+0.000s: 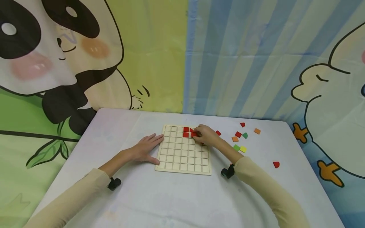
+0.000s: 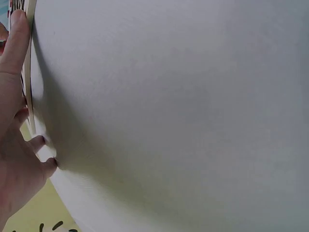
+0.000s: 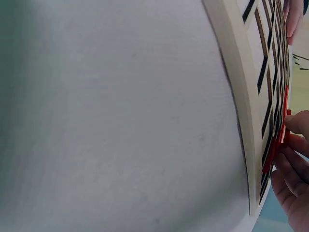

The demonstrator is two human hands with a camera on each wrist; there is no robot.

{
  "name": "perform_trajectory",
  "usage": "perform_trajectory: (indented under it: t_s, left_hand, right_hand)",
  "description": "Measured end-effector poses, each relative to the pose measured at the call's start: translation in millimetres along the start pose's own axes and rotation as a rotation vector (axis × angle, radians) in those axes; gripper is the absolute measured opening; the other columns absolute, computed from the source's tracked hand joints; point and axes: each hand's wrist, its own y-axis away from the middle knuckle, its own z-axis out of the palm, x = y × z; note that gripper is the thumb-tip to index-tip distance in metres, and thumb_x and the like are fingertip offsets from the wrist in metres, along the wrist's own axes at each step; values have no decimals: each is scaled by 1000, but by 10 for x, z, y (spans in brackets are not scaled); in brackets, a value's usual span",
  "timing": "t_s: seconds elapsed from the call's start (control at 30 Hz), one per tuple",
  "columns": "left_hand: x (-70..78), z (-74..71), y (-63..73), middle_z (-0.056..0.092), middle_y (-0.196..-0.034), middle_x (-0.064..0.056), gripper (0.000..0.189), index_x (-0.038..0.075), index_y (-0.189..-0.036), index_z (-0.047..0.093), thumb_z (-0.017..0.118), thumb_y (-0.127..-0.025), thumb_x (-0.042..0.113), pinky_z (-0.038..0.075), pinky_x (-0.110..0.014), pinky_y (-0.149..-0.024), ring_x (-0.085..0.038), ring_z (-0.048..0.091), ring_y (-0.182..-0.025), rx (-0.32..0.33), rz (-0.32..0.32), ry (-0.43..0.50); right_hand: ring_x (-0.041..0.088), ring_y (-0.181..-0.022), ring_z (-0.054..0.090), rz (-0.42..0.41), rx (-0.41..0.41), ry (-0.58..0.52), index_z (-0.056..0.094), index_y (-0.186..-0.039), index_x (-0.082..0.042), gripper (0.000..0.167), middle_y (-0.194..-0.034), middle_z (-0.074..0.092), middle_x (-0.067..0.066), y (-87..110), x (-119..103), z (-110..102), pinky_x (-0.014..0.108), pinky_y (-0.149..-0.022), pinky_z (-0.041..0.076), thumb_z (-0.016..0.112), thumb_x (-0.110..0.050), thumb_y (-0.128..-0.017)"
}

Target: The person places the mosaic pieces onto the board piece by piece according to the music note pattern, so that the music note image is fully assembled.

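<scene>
A pale wooden grid board [image 1: 181, 173] lies on the white table in the head view. My left hand [image 1: 144, 148] rests along its left edge, fingers spread and fairly straight, the thumb near the lower left corner. Over the board's upper right part, my right hand [image 1: 206, 135] pinches a small red piece [image 3: 286, 139] between thumb and fingers. Beside those fingertips, several red tiles [image 1: 186, 135] sit in grid squares near the top edge. The right hand partly covers the red pieces below it. The left wrist view shows the left fingers [image 2: 17, 41] against the board's side.
Loose pieces lie right of the board: a red tile [image 1: 238, 134], an orange tile [image 1: 235, 139], a green rounded piece [image 1: 245, 135], a yellow tile [image 1: 243, 149] and others. One red rounded piece [image 1: 276, 164] lies farther right. A printed cloth [image 1: 228, 63] hangs behind the table.
</scene>
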Motion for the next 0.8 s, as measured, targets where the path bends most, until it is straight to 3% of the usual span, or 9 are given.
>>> perform_trajectory:
  t_s: [0.2,0.47,0.8]
  left_hand:
    - [41,-18,4,17,-164,-5,114,12,-156,19,71,-71,67,14,-62,-118,-39,12,-150,16,13,-12]
    - [32,-12,5,17,-164,-6,113,11,-156,19,72,-72,66,14,-63,-117,-40,12,-150,20,10,-16]
    - [28,-9,-15,15,-165,-5,114,12,-156,18,72,-71,66,12,-63,-118,-39,9,-151,9,-5,-5]
  right_hand:
    - [23,-96,61,12,-14,-22,70,-115,-3,31,-109,65,12,-19,-11,11,37,-84,53,67,-23,-92]
    - [24,-93,61,-47,-10,-24,70,-115,-2,29,-107,65,13,-8,-26,3,35,-80,53,67,-19,-91]
    - [24,-94,62,-24,16,-42,72,-113,-1,29,-105,66,13,-35,-26,56,36,-80,53,68,-19,-91]
